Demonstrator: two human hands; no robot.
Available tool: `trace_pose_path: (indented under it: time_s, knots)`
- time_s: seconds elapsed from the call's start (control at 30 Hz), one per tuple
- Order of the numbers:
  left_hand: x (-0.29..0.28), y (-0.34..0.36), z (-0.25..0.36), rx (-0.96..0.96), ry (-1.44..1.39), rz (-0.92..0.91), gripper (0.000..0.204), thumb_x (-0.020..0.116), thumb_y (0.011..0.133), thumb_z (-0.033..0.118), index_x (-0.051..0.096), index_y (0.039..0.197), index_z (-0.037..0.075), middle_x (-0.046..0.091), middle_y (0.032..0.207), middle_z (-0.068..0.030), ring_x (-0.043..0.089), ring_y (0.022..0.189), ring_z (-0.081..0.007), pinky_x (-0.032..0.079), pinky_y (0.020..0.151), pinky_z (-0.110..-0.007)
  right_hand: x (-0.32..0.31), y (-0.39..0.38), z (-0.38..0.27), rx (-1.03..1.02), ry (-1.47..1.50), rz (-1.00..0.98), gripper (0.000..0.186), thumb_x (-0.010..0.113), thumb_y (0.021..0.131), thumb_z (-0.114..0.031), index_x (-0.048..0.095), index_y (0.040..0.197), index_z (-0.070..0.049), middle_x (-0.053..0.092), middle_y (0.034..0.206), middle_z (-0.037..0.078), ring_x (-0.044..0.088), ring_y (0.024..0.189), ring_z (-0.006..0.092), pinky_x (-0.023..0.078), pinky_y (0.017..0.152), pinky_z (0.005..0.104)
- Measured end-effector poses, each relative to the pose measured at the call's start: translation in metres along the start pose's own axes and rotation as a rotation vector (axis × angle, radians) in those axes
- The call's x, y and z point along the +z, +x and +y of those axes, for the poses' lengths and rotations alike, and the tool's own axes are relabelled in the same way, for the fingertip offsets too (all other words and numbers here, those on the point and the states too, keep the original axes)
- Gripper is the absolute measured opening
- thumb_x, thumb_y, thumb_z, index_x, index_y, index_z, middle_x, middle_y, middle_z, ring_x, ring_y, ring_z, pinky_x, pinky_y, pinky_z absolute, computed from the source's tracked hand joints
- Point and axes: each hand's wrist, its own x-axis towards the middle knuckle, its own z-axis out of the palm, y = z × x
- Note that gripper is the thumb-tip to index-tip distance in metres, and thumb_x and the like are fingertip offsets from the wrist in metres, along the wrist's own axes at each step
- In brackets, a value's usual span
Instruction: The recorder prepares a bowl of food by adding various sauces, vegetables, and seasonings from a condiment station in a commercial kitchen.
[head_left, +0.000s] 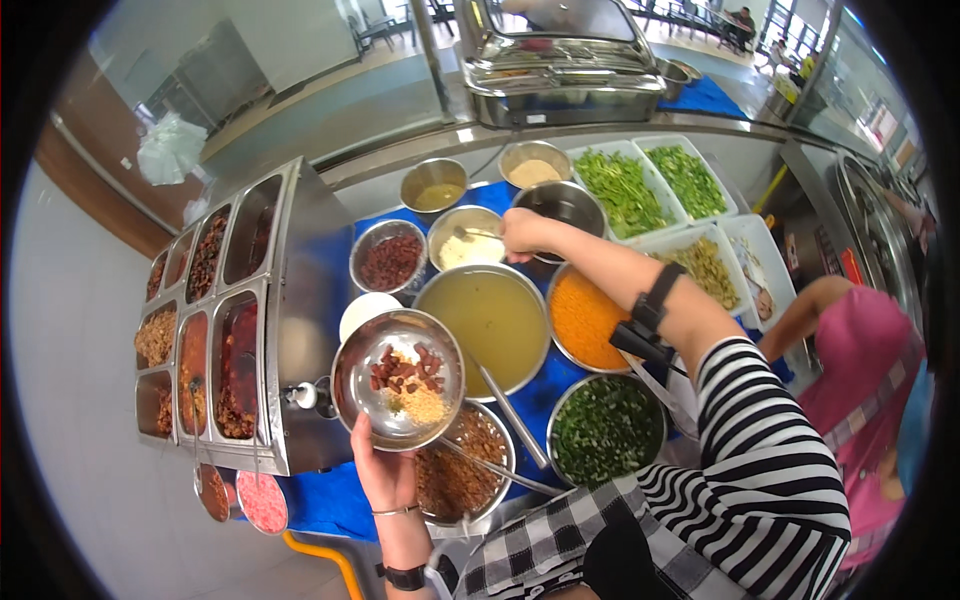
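My left hand (388,474) holds up a steel bowl (352,392), its thumb over the near edge. Dark red pieces and pale yellow crumbs lie in it. Across the table my right hand (524,236) is closed at the handle of a spoon (478,234). That spoon dips into a small steel bowl of pale, creamy-white food (463,254). Left of that stands a bowl of dark red pieces (389,262). A large pot of yellowish liquid (484,320) sits between my hands, with a long-handled ladle (513,418) leaning out.
Tubs of orange bits (590,315), chopped greens (606,430) and brown crumbs (462,468) surround the pot. White trays (735,205) of greens stand at the far right. A steel rack (290,400) of sauces is at left. Another person in pink (865,365) works at right.
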Motion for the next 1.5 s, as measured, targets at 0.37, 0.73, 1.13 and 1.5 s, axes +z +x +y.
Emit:
trace_pose_path:
  time_s: [0.37,0.73,1.13,1.5]
  knots:
    - [0.015,-0.040,-0.007,0.091,0.014,-0.062,0.050,0.055,0.084,0.031,0.040,0.125,0.006,0.049,0.123,-0.0096,0.050,0.109,-0.0242,0.047,0.085,-0.043,-0.025,-0.183,0.053,-0.309,0.044,0.559,0.027,0.057,0.077,-0.020,0.062,0.100,-0.005,0.064,0.086,0.014,0.061,0.080,0.0286,0.048,0.071,0.0364]
    - [0.026,-0.099,-0.031,0.046,0.029,-0.046,0.042,0.055,0.083,0.026,0.048,0.117,0.003,0.053,0.116,-0.0083,0.051,0.106,-0.0220,0.041,0.090,-0.040,0.055,-0.277,0.067,-0.031,-0.394,0.135,0.035,0.061,0.075,-0.033,0.058,0.097,-0.007,0.064,0.082,0.015,0.062,0.080,0.0292,0.048,0.066,0.0396]
    - [0.006,-0.146,-0.070,-0.343,0.232,-0.243,0.039,0.044,0.084,0.024,0.052,0.110,-0.004,0.058,0.107,-0.0128,0.055,0.098,-0.0224,0.043,0.087,-0.034,0.013,-0.261,0.114,-0.111,0.312,0.076,0.033,0.067,0.071,-0.030,0.065,0.094,-0.007,0.065,0.088,0.010,0.061,0.080,0.0169,0.048,0.072,0.0310]
    - [0.018,-0.110,-0.104,-0.652,0.194,-0.505,0.058,0.053,0.083,0.015,0.026,0.133,0.005,0.042,0.126,-0.0109,0.041,0.116,-0.0196,0.033,0.098,-0.033,0.057,-0.258,0.122,-0.563,-0.104,0.364,0.015,0.056,0.082,-0.018,0.062,0.087,-0.006,0.060,0.077,0.015,0.058,0.074,0.0320,0.046,0.065,0.0400]
